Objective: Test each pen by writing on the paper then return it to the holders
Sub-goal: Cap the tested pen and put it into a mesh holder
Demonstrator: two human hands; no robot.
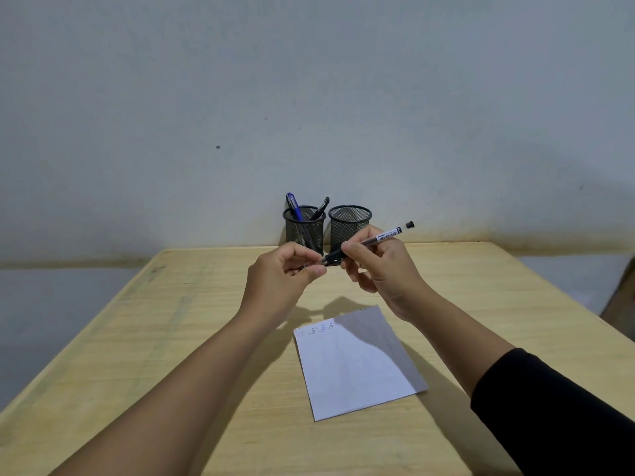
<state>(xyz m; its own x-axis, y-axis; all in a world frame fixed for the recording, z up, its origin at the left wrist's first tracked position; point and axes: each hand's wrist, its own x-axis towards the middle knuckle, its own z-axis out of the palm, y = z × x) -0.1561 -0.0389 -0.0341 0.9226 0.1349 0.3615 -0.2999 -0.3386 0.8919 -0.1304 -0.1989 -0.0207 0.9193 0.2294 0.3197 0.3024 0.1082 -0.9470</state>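
1. Lying nearest on the wooden table, a white sheet of paper is seen flat, slightly rotated, with a few short handwritten marks along its far left edge. Part of its far right corner is covered by shadow.
2. Two forearms are raised above the paper; a black sleeve is worn on the right arm, while the left arm is bare.
3. A clear-barrelled pen with a black grip section is held in the air over the table, past the paper's far edge. It is tilted, its black end plug pointing up and to the right.
4. The right hand is closed around the pen at the black grip, thumb and fingers pinched on it.
5. The left hand is curled at the pen's lower end, fingertips pinched there; whether a cap or the tip itself is being held cannot be told.
6. Two black mesh holders are set side by side at the table's far edge, against the wall. The left holder contains a blue pen and a black pen, both leaning. Nothing is seen rising above the rim of the right holder.
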